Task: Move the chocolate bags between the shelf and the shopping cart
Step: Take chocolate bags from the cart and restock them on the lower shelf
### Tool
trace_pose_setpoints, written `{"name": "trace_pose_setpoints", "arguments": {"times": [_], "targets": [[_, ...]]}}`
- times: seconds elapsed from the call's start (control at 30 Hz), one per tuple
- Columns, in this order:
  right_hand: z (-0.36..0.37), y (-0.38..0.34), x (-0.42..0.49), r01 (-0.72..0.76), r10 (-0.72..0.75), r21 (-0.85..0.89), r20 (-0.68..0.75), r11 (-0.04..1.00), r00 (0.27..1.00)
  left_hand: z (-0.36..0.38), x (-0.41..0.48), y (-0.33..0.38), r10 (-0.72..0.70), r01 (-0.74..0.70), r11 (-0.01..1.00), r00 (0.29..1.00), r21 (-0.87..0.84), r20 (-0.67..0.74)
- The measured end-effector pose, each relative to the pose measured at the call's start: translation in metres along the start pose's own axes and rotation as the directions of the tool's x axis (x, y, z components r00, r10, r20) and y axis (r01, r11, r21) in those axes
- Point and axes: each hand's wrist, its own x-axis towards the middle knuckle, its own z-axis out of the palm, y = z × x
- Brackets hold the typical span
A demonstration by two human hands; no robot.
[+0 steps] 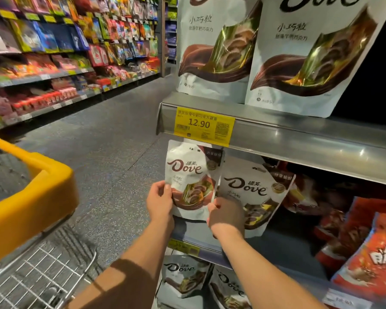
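Setting: supermarket aisle, grey speckled floor (112, 141) to the left of both hands. Metal shelf (299, 141) directly above the hands, with a yellow price tag (204, 126) marked 12.90 on its front rail.

Task item: a white Dove chocolate bag (193, 175) is held upright at the front of the shelf bay, just under the price tag. Its left edge is gripped by the left hand (159, 200), thumb curled onto the front face. Its lower right edge is pinched by the right hand (226, 216). Whether the bag's base rests on the shelf board cannot be told.

Surroundings: a second Dove bag (252, 192) leans just right of the right hand and is partly covered by it. Orange snack bags (370, 253) are stacked further right. Two larger Dove bags (218, 47) stand on the shelf above. More Dove bags (185, 277) are seen below the wrists. The yellow-rimmed shopping cart (42, 197) stands well left of the left hand. Stocked shelving (54, 52) lines the far side of the aisle.
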Motion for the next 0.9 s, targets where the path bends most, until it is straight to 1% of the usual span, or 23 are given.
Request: {"name": "trace_pose_setpoints", "arguments": {"times": [0.1,0.17,0.3,0.37,0.43,0.53,0.67,0.77,0.83,0.9], "targets": [[0.003,0.002,0.000,-0.022,0.024,0.041,-0.059,0.999,0.998,0.001,0.008,-0.003,-0.032,0.032,0.999,0.999,-0.020,0.023],[0.006,0.002,-0.001,-0.045,0.053,0.100,-0.084,0.994,0.995,0.000,0.009,-0.003,-0.053,0.054,0.998,0.998,-0.029,0.013],[0.007,0.001,-0.002,-0.044,0.054,0.078,-0.125,0.996,0.991,-0.001,0.006,-0.004,-0.062,0.062,0.997,0.998,-0.035,0.007],[0.002,0.000,-0.005,-0.026,0.030,0.032,-0.129,0.999,0.991,-0.001,0.005,-0.001,-0.092,0.094,0.995,0.995,-0.030,0.042],[0.000,0.001,-0.008,-0.027,0.030,0.027,-0.129,0.999,0.991,-0.001,0.000,0.005,-0.109,0.108,0.994,0.990,0.010,0.085],[0.001,0.004,-0.015,-0.066,0.079,0.111,-0.118,0.992,0.990,-0.001,-0.010,0.013,-0.091,0.080,0.994,0.985,0.079,0.145],[0.005,0.007,-0.021,-0.157,0.173,0.207,-0.061,0.966,0.983,-0.003,-0.022,0.019,-0.094,0.067,0.988,0.976,0.141,0.195],[0.007,0.009,-0.022,-0.266,0.268,0.243,0.026,0.933,0.963,-0.005,-0.024,0.021,-0.093,0.060,0.983,0.977,0.173,0.192],[0.006,0.012,-0.022,-0.295,0.279,0.197,0.108,0.935,0.954,-0.009,-0.027,0.020,-0.091,0.051,0.967,0.984,0.249,0.151],[0.006,0.012,-0.024,-0.274,0.238,0.239,0.170,0.932,0.956,-0.016,-0.032,0.021,-0.065,0.034,0.943,0.995,0.331,0.082]]}}
